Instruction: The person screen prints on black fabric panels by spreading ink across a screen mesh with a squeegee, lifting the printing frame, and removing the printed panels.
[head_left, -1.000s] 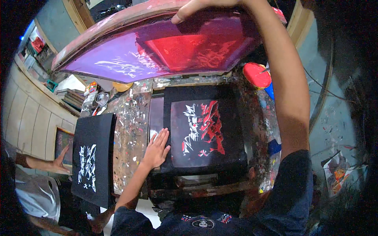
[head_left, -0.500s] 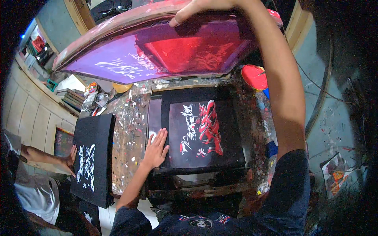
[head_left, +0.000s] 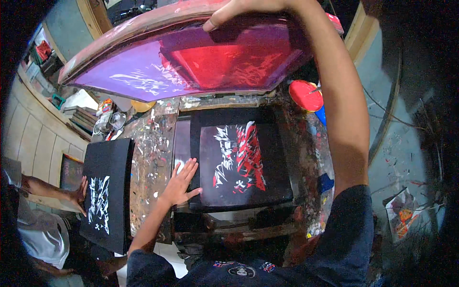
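My right hand (head_left: 246, 7) grips the upper rim of a tilted screen-printing frame (head_left: 91, 56), thumb on the near face and fingers hidden behind. Red ink covers part of its purple mesh (head_left: 131, 69). Below the raised frame, a black fabric piece (head_left: 275, 184) lies on the board, printed with a jagged white and red design (head_left: 249, 160). My left hand (head_left: 177, 186) rests flat at the fabric's left edge, its fingers stretched and thumb spread, holding nothing.
Left of the table, a co-worker's hand (head_left: 80, 195) touches a stack of black fabric pieces (head_left: 107, 155) with a white print. A tub of red ink (head_left: 305, 95) stands at the table's right. Cups and jars (head_left: 112, 122) crowd the far left of the paint-spattered table (head_left: 152, 162).
My left thumb has spread further from the fingers, the hand staying by the fabric's edge. The screen frame remains raised in my right hand. The whole view has shifted slightly.
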A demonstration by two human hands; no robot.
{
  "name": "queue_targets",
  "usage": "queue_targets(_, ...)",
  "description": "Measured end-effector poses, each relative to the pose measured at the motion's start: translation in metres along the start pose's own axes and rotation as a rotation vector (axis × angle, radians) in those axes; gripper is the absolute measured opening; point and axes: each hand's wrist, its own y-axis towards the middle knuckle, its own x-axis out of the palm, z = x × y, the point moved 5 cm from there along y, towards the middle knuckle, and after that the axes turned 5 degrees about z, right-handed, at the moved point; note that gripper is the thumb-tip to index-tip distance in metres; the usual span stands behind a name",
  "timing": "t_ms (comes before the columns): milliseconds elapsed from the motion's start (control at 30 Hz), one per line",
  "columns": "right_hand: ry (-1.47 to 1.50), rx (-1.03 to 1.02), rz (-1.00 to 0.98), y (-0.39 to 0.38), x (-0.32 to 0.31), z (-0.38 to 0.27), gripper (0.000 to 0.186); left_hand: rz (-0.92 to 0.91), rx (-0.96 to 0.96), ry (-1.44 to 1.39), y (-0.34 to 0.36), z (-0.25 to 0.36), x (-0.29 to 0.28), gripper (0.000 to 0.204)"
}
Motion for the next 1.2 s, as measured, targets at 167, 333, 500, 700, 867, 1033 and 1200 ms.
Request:
queue_targets(167,0.076,0.002,-0.101,-0.007,-0.008,-0.007,0.119,-0.024,0.039,0.026,-0.006,-0.002,0.0,0.095)
queue_targets(333,0.043,-0.005,-0.022,0.0,0.001,0.0,0.118,-0.045,0.045,0.024,-0.003,0.0,-0.003,0.095)
queue_targets(500,0.127,-0.019,-0.109,-0.005,-0.003,-0.003,0.119,-0.03,0.039,-0.016,-0.007,0.002,-0.006,0.096)
queue_targets(700,0.089,0.018,-0.08,-0.009,-0.012,-0.003,0.118,-0.032,0.024,-0.009,-0.008,-0.001,-0.001,0.094)
queue_targets(867,0.133,-0.004,-0.097,-0.008,-0.006,-0.002,0.12,-0.028,0.016,-0.024,-0.01,-0.002,-0.002,0.096)
queue_targets(1033,0.064,0.006,-0.02,-0.003,-0.004,-0.002,0.122,0.003,0.025,-0.015,-0.008,0.002,-0.004,0.098)
queue_targets(1200,0.06,-0.004,-0.049,0.0,0.003,0.002,0.125,0.038,0.037,-0.02,-0.009,0.003,-0.006,0.097)
